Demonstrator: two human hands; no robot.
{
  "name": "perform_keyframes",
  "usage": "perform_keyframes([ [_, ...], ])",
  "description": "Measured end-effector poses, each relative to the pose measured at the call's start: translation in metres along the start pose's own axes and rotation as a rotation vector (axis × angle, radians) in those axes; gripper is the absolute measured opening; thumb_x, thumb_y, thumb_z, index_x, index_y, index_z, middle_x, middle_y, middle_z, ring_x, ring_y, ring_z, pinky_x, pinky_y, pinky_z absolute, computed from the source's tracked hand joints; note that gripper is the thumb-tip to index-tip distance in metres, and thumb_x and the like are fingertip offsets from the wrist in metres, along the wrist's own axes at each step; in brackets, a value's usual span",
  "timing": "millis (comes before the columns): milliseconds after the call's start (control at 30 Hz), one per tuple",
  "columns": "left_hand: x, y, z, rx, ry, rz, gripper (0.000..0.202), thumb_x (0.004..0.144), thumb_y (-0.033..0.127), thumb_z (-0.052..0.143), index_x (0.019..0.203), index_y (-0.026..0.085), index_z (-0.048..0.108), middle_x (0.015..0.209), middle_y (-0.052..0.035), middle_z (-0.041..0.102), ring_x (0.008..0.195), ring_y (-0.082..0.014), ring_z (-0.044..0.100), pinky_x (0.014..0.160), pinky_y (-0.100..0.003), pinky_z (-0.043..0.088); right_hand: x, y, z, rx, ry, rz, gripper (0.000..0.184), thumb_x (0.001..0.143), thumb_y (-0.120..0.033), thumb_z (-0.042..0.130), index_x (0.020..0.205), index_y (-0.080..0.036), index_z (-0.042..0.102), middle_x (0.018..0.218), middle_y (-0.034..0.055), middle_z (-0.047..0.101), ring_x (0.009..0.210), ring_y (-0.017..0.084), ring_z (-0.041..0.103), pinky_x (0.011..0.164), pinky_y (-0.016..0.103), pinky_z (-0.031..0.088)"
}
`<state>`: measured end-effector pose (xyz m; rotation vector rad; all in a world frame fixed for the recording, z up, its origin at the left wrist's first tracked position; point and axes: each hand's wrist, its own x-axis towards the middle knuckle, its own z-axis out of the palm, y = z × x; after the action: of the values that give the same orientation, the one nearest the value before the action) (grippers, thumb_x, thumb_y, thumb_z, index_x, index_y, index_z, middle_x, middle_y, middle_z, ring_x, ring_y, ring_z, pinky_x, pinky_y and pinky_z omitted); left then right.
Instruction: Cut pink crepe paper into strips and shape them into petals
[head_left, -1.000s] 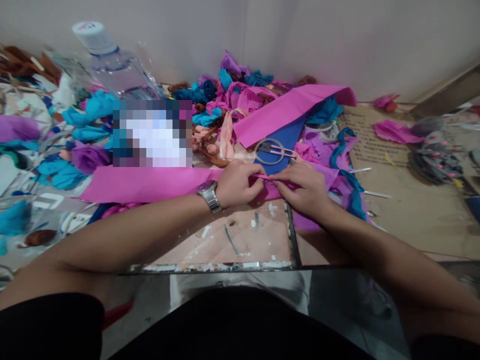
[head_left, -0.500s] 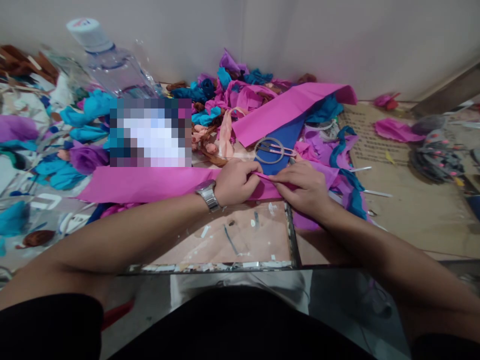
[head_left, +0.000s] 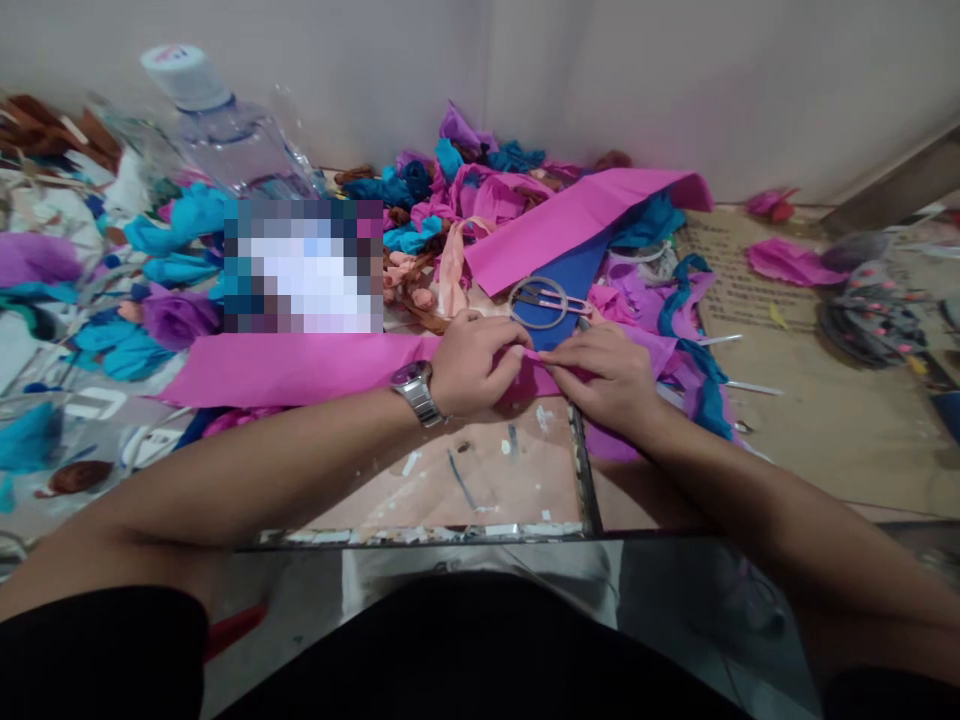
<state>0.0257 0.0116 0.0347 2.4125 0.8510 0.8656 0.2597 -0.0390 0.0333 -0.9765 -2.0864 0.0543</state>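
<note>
A long strip of pink crepe paper [head_left: 300,370] lies across the front of the table and runs under both hands. My left hand [head_left: 478,368], with a metal watch on its wrist, pinches the strip's upper edge between thumb and curled fingers. Close beside it, my right hand [head_left: 607,378] pinches the same edge with thumb and fingertips. Just beyond the hands lie thread snips [head_left: 551,298] with a large ring, on a dark blue sheet [head_left: 577,270]. A second pink strip [head_left: 570,225] slants above the snips.
A clear bottle with a white cap [head_left: 225,130] stands at the back left. Blue, purple and brown paper scraps [head_left: 172,315] crowd the left side. Flat cardboard [head_left: 780,400] covers the right, with a dark pincushion-like bundle [head_left: 870,315] on it. The wooden table edge [head_left: 450,530] is nearest me.
My left thumb has shifted slightly along the strip's edge and its fingers have moved a little. The right hand is almost unchanged, still pinching the strip.
</note>
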Motion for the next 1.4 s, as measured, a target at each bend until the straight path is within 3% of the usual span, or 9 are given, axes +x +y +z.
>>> perform_keyframes([
  [133, -0.0013, 0.0011, 0.0027, 0.078, -0.034, 0.053, 0.022, 0.092, 0.032, 0.056, 0.102, 0.020, 0.073, 0.099, -0.0034, 0.080, 0.091, -0.0235, 0.071, 0.093, -0.046, 0.039, -0.0005, 0.0002, 0.0006, -0.001, 0.012, -0.003, 0.015, 0.095, -0.018, 0.076, 0.101, -0.027, 0.086, 0.090, 0.0035, 0.085, 0.081, 0.021, 0.078, 0.080, 0.041, 0.055],
  [300, -0.0004, 0.0001, 0.0033, 0.086, -0.059, 0.010, 0.020, 0.094, 0.033, 0.053, 0.092, 0.021, 0.069, 0.090, -0.0033, 0.078, 0.083, -0.0221, 0.068, 0.090, -0.044, 0.039, -0.0010, 0.0006, 0.0002, 0.000, -0.001, 0.001, 0.015, 0.095, -0.017, 0.076, 0.102, -0.026, 0.085, 0.092, 0.0034, 0.085, 0.083, 0.021, 0.078, 0.082, 0.042, 0.056],
  [500, -0.0002, -0.0009, 0.0044, 0.056, -0.076, -0.005, 0.019, 0.091, 0.032, 0.054, 0.094, 0.021, 0.070, 0.087, -0.0025, 0.077, 0.083, -0.0226, 0.067, 0.092, -0.044, 0.039, -0.0007, 0.0008, 0.0002, 0.004, 0.008, 0.001, 0.014, 0.095, -0.018, 0.076, 0.102, -0.027, 0.084, 0.092, 0.0023, 0.085, 0.083, 0.021, 0.079, 0.082, 0.042, 0.056],
  [767, -0.0003, -0.0007, 0.0036, 0.034, -0.088, 0.000, 0.027, 0.100, 0.036, 0.050, 0.101, 0.022, 0.073, 0.097, -0.0027, 0.081, 0.089, -0.0231, 0.070, 0.093, -0.045, 0.039, 0.0008, -0.0031, -0.0008, -0.007, 0.018, 0.041, 0.008, 0.096, -0.024, 0.079, 0.104, -0.025, 0.082, 0.094, 0.0028, 0.086, 0.084, 0.023, 0.079, 0.081, 0.042, 0.055],
  [900, -0.0003, -0.0010, 0.0044, 0.025, -0.069, 0.052, 0.032, 0.106, 0.041, 0.049, 0.112, 0.022, 0.073, 0.113, -0.0050, 0.082, 0.103, -0.0234, 0.072, 0.098, -0.045, 0.038, 0.0006, -0.0026, -0.0005, -0.005, 0.005, 0.054, 0.006, 0.098, -0.026, 0.077, 0.100, -0.023, 0.082, 0.090, 0.0028, 0.085, 0.081, 0.023, 0.077, 0.079, 0.041, 0.054],
  [1133, 0.0005, 0.0008, 0.0028, 0.054, -0.041, 0.068, 0.036, 0.109, 0.042, 0.046, 0.104, 0.022, 0.075, 0.105, -0.0048, 0.081, 0.098, -0.0226, 0.072, 0.094, -0.045, 0.037, 0.0007, -0.0039, -0.0020, 0.006, -0.016, 0.091, 0.010, 0.100, -0.029, 0.073, 0.098, -0.024, 0.081, 0.088, 0.0026, 0.084, 0.081, 0.022, 0.077, 0.081, 0.041, 0.055],
  [1400, 0.0008, -0.0006, 0.0039, 0.046, 0.042, -0.006, 0.028, 0.107, 0.036, 0.049, 0.100, 0.021, 0.071, 0.102, -0.0036, 0.080, 0.095, -0.0223, 0.071, 0.093, -0.043, 0.040, 0.0012, -0.0035, -0.0022, 0.030, -0.010, 0.150, 0.010, 0.099, -0.028, 0.073, 0.095, -0.024, 0.081, 0.088, 0.0025, 0.084, 0.080, 0.023, 0.077, 0.084, 0.042, 0.056],
])
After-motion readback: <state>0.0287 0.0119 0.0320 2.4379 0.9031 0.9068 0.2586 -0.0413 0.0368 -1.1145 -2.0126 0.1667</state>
